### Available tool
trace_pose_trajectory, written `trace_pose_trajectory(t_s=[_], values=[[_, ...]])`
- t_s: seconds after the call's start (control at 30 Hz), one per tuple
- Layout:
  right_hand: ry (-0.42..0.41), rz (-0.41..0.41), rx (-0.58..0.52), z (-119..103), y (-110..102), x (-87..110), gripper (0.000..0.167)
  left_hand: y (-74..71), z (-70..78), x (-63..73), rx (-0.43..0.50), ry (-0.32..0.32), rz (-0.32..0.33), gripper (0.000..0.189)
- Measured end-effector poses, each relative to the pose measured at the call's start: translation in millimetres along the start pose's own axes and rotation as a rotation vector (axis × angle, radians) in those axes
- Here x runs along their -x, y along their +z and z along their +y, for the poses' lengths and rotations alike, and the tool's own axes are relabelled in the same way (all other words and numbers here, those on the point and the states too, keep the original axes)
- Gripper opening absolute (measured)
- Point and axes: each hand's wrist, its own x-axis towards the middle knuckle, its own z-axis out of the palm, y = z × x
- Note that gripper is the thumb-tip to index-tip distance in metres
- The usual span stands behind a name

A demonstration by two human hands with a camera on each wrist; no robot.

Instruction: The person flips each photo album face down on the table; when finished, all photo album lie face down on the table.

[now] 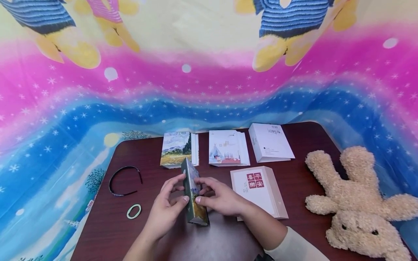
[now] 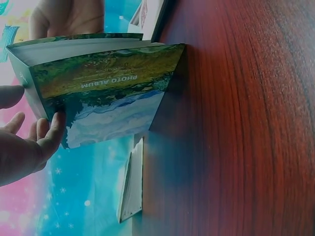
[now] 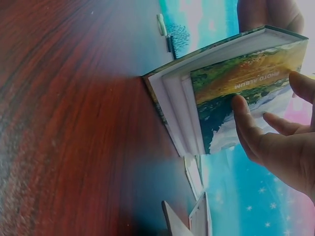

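A photo album [image 1: 195,214] with a painted landscape cover stands on edge at the table's front middle, its lower edge at the tabletop. My left hand [image 1: 164,208] holds it from the left, thumb at the spine and fingers along one cover [image 2: 108,93]. From the other side my right hand [image 1: 223,197] grips it, thumb and fingertips against the opposite cover [image 3: 221,83]. White page edges show between the covers in both wrist views. Just behind it lies a similar landscape album [image 1: 174,146]; right of my right hand is a cream album [image 1: 240,178] with red square characters.
A white album with a tent picture [image 1: 225,146] and a plain white album [image 1: 272,143] lie along the back of the dark wooden table [image 1: 98,224]. At left are a black headband [image 1: 111,181] and a pale green ring [image 1: 128,214]. A teddy bear [image 1: 356,195] lies at right.
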Motion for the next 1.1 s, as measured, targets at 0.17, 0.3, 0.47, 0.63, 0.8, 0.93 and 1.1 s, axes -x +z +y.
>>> trace_pose_trajectory(t_s=[0.17,0.3,0.47,0.63,0.8,0.93,1.1], values=[[-0.012,0.002,-0.009,-4.2,-4.2,3.8,0.057,4.6,0.6,-2.0,0.013,-0.001,-0.002,0.065],[-0.027,0.018,-0.008,-8.2,-8.0,7.3,0.058,8.8,0.5,-4.7,0.019,-0.007,-0.001,0.066],[-0.044,0.035,-0.100,-12.2,-11.7,10.0,0.058,13.7,-2.1,-8.4,0.023,-0.007,0.006,0.071],[-0.051,0.049,-0.169,-13.2,-14.7,12.9,0.059,18.2,-4.5,-11.2,0.034,0.001,-0.019,0.072],[-0.035,0.073,-0.146,-13.5,-17.9,15.8,0.060,22.6,-6.0,-14.1,0.052,-0.016,-0.035,0.074],[-0.020,0.097,-0.124,-14.2,-22.0,19.4,0.062,25.9,-8.1,-17.4,0.063,-0.026,-0.051,0.077],[-0.024,0.116,-0.113,-14.2,-27.4,23.5,0.062,30.1,-9.3,-22.8,0.055,-0.016,-0.068,0.078]])
